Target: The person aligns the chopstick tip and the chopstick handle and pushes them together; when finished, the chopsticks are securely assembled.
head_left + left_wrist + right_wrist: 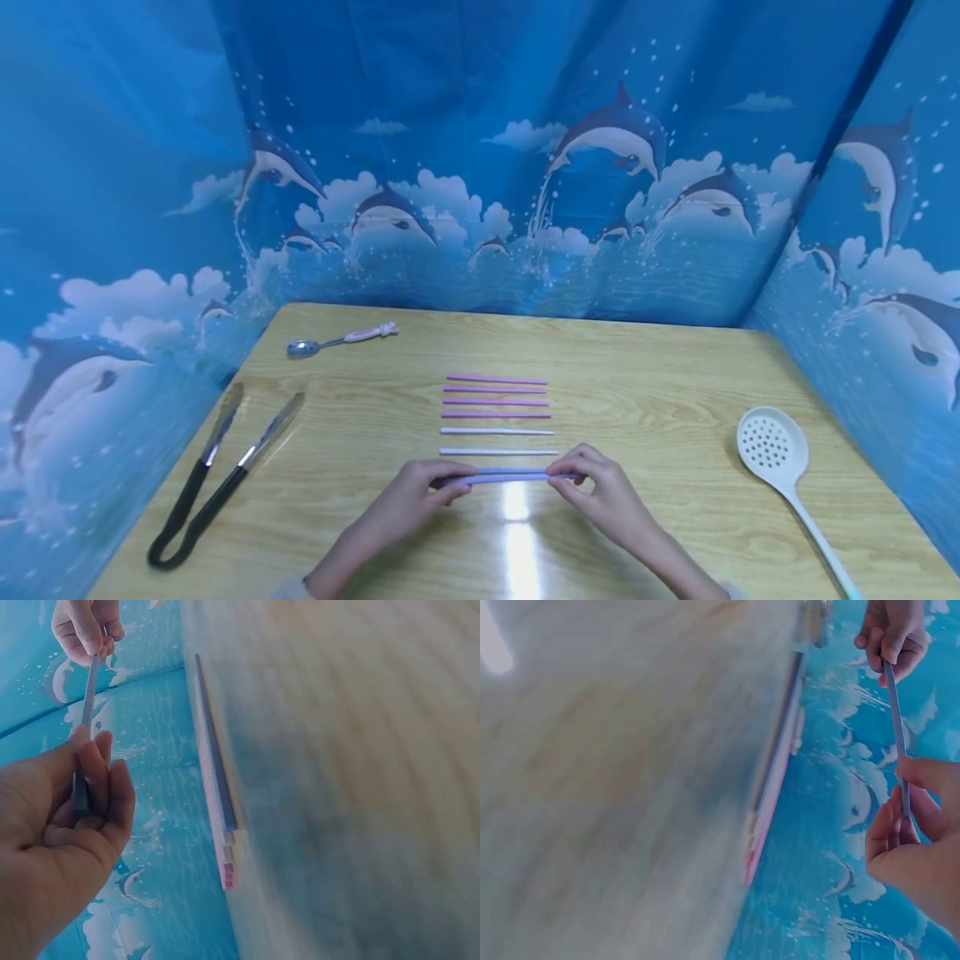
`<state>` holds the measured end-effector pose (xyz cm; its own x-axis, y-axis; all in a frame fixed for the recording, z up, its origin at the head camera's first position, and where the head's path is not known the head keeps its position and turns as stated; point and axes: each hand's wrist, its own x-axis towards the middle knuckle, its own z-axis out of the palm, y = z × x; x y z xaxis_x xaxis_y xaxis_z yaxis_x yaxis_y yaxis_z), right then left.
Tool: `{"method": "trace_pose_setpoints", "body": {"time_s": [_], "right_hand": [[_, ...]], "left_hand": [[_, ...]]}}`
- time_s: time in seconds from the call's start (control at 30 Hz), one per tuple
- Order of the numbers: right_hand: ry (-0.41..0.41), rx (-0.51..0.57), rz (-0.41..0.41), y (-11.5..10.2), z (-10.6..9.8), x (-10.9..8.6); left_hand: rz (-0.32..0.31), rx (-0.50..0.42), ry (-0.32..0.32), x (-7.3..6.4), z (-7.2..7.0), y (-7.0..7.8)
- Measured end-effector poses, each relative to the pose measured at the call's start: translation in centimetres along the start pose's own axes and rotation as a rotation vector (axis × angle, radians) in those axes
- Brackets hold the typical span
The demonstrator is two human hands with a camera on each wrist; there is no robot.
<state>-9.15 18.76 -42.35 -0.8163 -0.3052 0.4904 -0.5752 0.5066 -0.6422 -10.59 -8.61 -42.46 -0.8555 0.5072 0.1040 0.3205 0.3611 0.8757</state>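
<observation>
A blue-purple chopstick (510, 478) is stretched level between my two hands. My left hand (411, 498) pinches its left end between thumb and fingers, and my right hand (602, 493) pinches the other end the same way. Both wrist views show this chopstick (89, 701) raised off the table. Under and just behind it a second blue-purple chopstick (512, 471) lies on the table, its ends partly hidden by my fingers. Beyond that come two white chopsticks (495, 452), then several pink chopsticks (497, 402), all roughly parallel in a row.
Black-handled metal tongs (213, 492) lie spread on the left of the wooden table (645, 400). A spoon (303, 348) with a pink-white handle is at the back left. To the right is a pale slotted ladle (772, 450). Blue dolphin-print curtains (465, 208) surround the table.
</observation>
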Motion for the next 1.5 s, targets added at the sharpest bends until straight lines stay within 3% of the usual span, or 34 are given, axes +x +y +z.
{"method": "trace_pose_setpoints", "body": {"time_s": [0.2,0.43,0.67,1.03,1.5], "right_hand": [[-0.085,-0.010,0.067,0.9,0.5,-0.1],[-0.221,0.012,0.239,2.0,1.2,0.0],[-0.235,-0.003,0.299,2.7,1.8,0.1],[-0.256,-0.072,0.267,3.1,2.5,0.1],[-0.257,-0.052,0.287,3.1,2.4,-0.2]], "left_hand": [[-0.018,0.086,0.058,-0.3,0.0,-1.3],[-0.052,0.109,0.060,-0.4,0.1,-2.7],[-0.050,0.206,0.049,-0.1,0.5,-3.3],[-0.040,0.287,0.056,0.3,0.8,-3.2],[-0.021,0.309,0.094,-0.1,1.1,-3.3]]}}
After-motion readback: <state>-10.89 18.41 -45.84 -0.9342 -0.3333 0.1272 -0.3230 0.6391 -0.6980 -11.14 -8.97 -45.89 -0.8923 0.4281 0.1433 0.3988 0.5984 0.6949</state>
